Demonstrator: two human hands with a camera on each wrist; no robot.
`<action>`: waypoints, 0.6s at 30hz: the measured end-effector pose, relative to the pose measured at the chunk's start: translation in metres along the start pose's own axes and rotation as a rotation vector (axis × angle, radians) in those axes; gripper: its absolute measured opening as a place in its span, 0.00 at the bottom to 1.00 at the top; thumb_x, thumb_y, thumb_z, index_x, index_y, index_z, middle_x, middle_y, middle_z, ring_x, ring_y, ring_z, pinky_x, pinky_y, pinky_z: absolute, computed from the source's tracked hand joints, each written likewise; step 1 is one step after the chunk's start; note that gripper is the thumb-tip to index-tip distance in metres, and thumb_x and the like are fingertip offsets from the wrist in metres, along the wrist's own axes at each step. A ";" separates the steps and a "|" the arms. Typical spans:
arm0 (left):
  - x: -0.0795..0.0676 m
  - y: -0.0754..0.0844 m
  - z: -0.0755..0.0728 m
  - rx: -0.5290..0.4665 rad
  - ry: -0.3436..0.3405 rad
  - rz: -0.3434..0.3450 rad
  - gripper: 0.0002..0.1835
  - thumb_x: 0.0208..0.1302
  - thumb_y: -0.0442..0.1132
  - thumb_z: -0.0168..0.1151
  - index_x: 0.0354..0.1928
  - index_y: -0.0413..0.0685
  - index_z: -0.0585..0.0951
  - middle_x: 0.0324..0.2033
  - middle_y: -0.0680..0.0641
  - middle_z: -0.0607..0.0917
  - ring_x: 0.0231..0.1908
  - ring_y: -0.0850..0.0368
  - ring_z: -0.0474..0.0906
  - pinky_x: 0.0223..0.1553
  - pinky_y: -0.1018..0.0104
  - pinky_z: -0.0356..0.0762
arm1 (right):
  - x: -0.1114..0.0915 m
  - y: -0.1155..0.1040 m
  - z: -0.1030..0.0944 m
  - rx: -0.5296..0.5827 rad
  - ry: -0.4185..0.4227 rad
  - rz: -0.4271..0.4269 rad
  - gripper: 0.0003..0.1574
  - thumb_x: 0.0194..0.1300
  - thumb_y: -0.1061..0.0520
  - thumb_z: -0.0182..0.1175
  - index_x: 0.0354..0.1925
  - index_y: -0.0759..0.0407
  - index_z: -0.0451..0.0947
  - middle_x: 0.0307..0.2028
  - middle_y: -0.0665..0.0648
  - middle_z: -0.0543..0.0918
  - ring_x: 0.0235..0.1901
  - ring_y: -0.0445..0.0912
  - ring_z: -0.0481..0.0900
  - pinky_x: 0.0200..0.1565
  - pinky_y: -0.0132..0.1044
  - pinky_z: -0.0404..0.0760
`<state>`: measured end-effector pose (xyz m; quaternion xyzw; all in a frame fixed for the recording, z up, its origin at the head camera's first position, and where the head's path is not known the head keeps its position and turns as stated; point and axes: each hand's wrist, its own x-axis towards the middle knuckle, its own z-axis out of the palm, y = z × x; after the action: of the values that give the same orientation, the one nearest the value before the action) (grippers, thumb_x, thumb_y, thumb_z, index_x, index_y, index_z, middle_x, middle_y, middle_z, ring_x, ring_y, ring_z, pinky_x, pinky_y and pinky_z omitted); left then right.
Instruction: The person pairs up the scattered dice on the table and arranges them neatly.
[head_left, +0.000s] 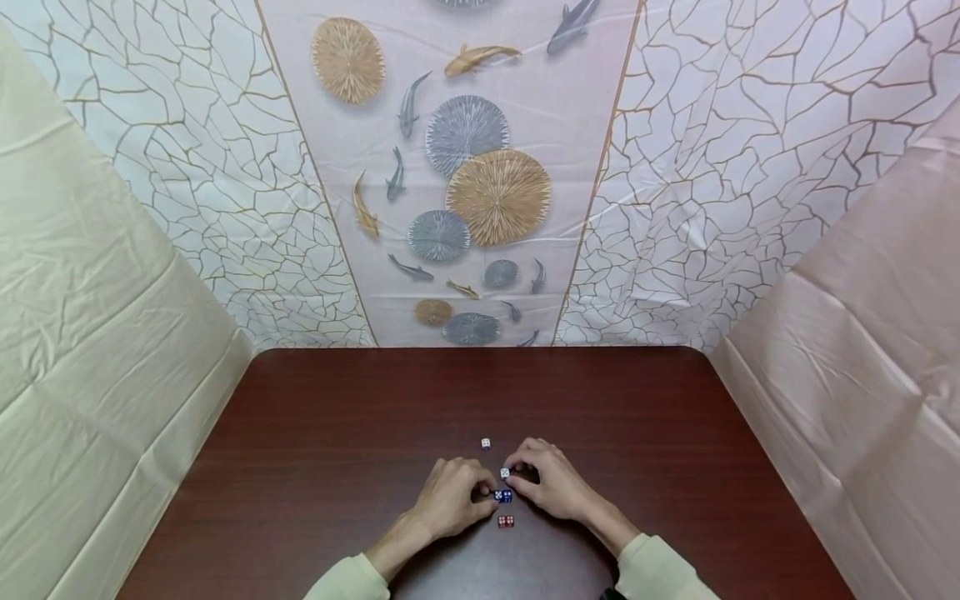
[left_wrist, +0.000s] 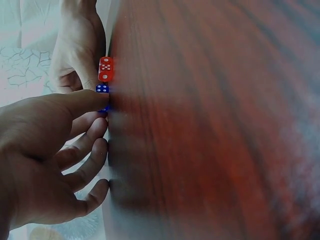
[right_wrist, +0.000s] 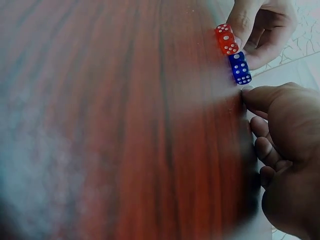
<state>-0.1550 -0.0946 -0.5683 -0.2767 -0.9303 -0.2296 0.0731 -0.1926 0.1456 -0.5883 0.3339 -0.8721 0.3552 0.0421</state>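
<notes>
Two blue dice (head_left: 503, 496) sit side by side on the table, with two red dice (head_left: 506, 522) in a row nearer the person. My left hand (head_left: 452, 497) pinches the left blue die between thumb and fingers. In the left wrist view its thumb (left_wrist: 87, 102) covers part of the blue dice. Just beyond the blue pair, my right hand (head_left: 553, 482) holds a white die (head_left: 505, 472) between thumb and index finger. That white die is hidden in the right wrist view, where the blue dice (right_wrist: 240, 68) show past the thumb tip.
Another white die (head_left: 485, 444) lies farther back, left of the right hand's fingertips. Everything rests on a dark reddish-brown wooden table (head_left: 337, 408). Pale fabric walls (head_left: 112, 333) enclose it at the sides, and a patterned cloth (head_left: 465, 275) hangs behind.
</notes>
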 end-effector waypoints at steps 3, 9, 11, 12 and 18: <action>0.000 0.000 -0.001 0.000 -0.002 -0.004 0.07 0.59 0.45 0.85 0.38 0.58 0.95 0.32 0.60 0.91 0.34 0.71 0.79 0.43 0.69 0.71 | 0.000 0.002 0.001 -0.006 0.020 -0.027 0.08 0.70 0.59 0.78 0.47 0.53 0.92 0.41 0.48 0.87 0.42 0.41 0.81 0.49 0.36 0.77; 0.000 0.001 -0.001 0.006 -0.004 -0.011 0.07 0.59 0.45 0.85 0.38 0.59 0.95 0.31 0.61 0.90 0.35 0.72 0.79 0.43 0.68 0.71 | 0.000 0.005 0.003 -0.016 0.047 -0.067 0.08 0.69 0.58 0.78 0.46 0.53 0.91 0.40 0.48 0.86 0.42 0.40 0.81 0.47 0.37 0.76; 0.000 0.000 -0.001 0.009 -0.004 -0.011 0.07 0.59 0.45 0.85 0.39 0.59 0.95 0.31 0.61 0.90 0.35 0.72 0.79 0.43 0.68 0.71 | 0.000 0.004 0.002 -0.014 0.034 -0.047 0.08 0.70 0.58 0.78 0.47 0.53 0.91 0.40 0.48 0.86 0.42 0.40 0.81 0.48 0.37 0.76; 0.000 0.000 -0.001 0.011 -0.004 -0.013 0.07 0.59 0.45 0.85 0.39 0.59 0.95 0.31 0.61 0.90 0.35 0.72 0.79 0.43 0.68 0.71 | 0.000 0.003 0.002 -0.014 0.020 -0.025 0.08 0.70 0.58 0.78 0.47 0.53 0.92 0.41 0.47 0.87 0.43 0.40 0.81 0.49 0.37 0.77; -0.001 0.000 0.000 0.015 -0.010 -0.023 0.08 0.58 0.46 0.84 0.39 0.59 0.95 0.31 0.61 0.90 0.35 0.71 0.78 0.43 0.69 0.69 | 0.001 -0.001 0.000 -0.013 -0.017 0.031 0.08 0.72 0.57 0.77 0.49 0.51 0.92 0.42 0.46 0.86 0.44 0.41 0.81 0.52 0.37 0.76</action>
<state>-0.1542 -0.0947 -0.5686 -0.2667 -0.9354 -0.2221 0.0680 -0.1925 0.1446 -0.5874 0.3230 -0.8798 0.3474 0.0315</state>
